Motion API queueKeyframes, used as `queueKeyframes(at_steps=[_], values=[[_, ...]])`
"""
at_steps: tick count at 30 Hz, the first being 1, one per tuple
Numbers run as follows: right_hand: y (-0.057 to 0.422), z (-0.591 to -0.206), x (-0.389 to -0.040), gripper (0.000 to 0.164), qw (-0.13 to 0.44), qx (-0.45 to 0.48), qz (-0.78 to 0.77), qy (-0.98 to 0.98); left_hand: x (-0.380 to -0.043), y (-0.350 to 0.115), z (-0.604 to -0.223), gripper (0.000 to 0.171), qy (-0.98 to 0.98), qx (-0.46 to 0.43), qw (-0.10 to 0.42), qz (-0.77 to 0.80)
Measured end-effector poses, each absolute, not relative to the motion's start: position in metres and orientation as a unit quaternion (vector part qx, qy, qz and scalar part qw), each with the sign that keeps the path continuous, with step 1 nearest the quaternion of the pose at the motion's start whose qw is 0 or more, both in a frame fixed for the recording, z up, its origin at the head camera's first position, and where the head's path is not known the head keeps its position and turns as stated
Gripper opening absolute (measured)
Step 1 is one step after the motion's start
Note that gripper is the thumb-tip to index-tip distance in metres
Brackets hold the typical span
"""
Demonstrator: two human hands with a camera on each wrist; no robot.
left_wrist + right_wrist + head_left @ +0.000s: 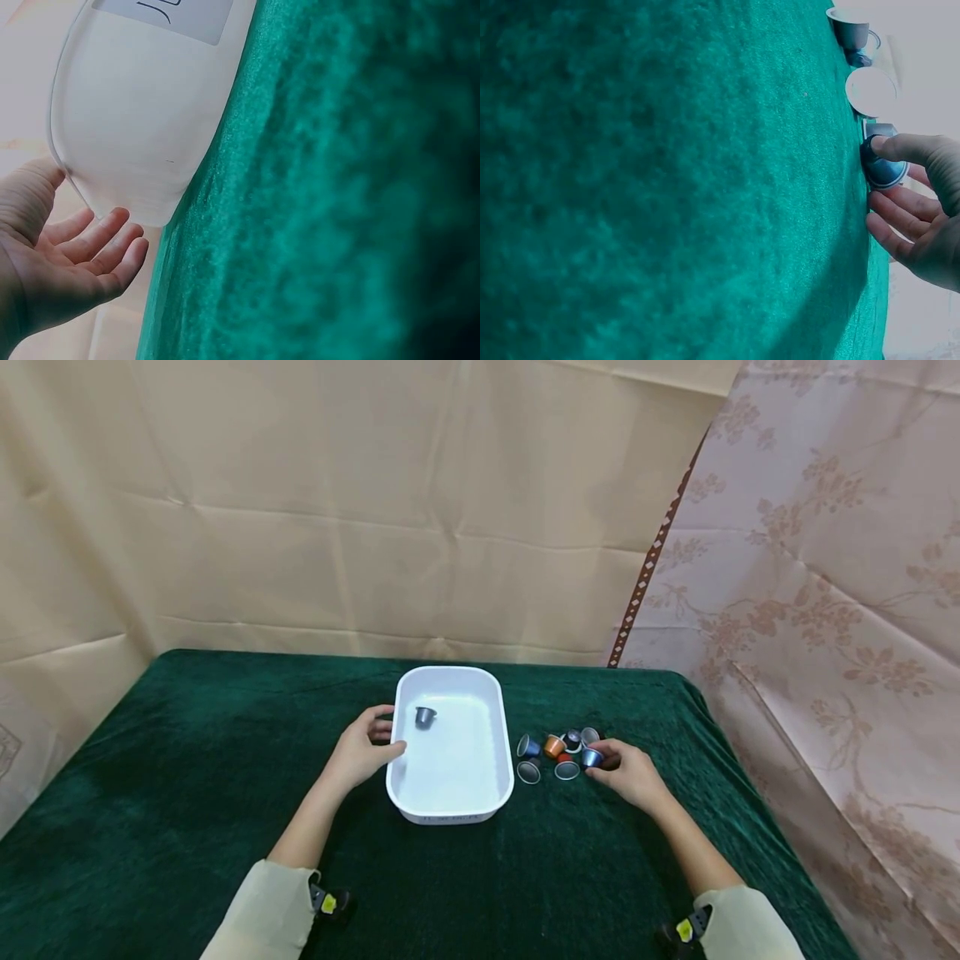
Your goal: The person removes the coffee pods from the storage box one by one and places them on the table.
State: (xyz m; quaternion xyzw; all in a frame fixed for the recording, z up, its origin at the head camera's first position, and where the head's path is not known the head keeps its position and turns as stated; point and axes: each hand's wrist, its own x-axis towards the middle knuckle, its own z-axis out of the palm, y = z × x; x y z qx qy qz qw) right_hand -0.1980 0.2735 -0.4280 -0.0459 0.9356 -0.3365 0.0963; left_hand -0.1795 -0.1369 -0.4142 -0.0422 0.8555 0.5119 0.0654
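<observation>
A white rectangular tray (pixel 452 768) stands on the green cloth, with one dark grey coffee capsule (pixel 425 717) lying inside near its upper left. My left hand (pixel 358 752) holds the tray's left side, thumb over the rim and fingers along the outer wall. To the right of the tray, my right hand (pixel 633 774) pinches a blue coffee capsule (pixel 592 758) between thumb and fingers at the right edge of a small group. In the right wrist view the thumb presses on that capsule's dark end. Whether it touches the cloth, I cannot tell.
Beside the tray lie several more capsules, among them another blue one (pixel 528 746), an orange one (pixel 554 745) and a red one (pixel 566 767). Green velvet cloth (pixel 187 793) covers the table. Beige curtain (pixel 315 510) hangs behind.
</observation>
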Motion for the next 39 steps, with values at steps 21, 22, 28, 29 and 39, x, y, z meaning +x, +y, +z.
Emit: queueKeyframes(at_steps=[21, 22, 28, 29, 39], values=[[0.272, -0.412, -0.198, 0.04, 0.049, -0.062, -0.328, 0.941, -0.18, -0.137, -0.414, 0.065, 0.857, -0.031, 0.056, 0.511], [0.271, -0.411, -0.198, 0.04, 0.043, -0.066, -0.328, 0.941, -0.18, -0.137, -0.413, 0.065, 0.857, -0.031, 0.057, 0.511], [0.265, -0.405, -0.199, 0.038, 0.017, -0.084, -0.332, 0.939, -0.18, -0.136, -0.412, 0.065, 0.858, -0.032, 0.06, 0.51], [0.263, -0.404, -0.199, 0.038, 0.014, -0.084, -0.334, 0.939, -0.181, -0.137, -0.413, 0.065, 0.858, -0.032, 0.06, 0.509], [0.241, -0.396, -0.203, 0.035, -0.01, -0.107, -0.346, 0.932, -0.18, -0.137, -0.414, 0.065, 0.859, -0.03, 0.061, 0.507]])
